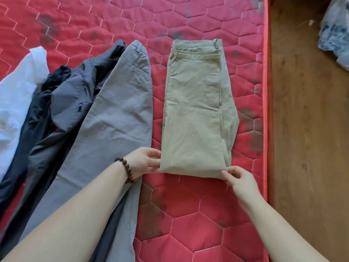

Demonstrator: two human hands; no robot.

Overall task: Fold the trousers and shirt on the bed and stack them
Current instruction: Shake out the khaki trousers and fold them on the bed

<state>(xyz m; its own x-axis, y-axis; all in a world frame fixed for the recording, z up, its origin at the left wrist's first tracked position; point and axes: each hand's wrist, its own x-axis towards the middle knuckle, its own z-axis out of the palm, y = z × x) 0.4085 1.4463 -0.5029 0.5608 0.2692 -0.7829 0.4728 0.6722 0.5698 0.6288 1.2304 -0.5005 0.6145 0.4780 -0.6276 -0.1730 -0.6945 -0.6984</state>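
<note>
Folded khaki trousers (198,110) flat on red mattress (188,214), near its right edge. Left hand (144,160) pinching near left corner, right hand (238,179) pinching near right corner. Grey trousers (105,129) alongside, legs cut off below. White shirt (17,95) partly out of frame.

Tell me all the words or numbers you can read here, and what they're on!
None can be read.
Dark grey garment: a small patch with a pale mark, too small to read.
Plastic bag on the floor: blue print, too blurred to read.
</note>
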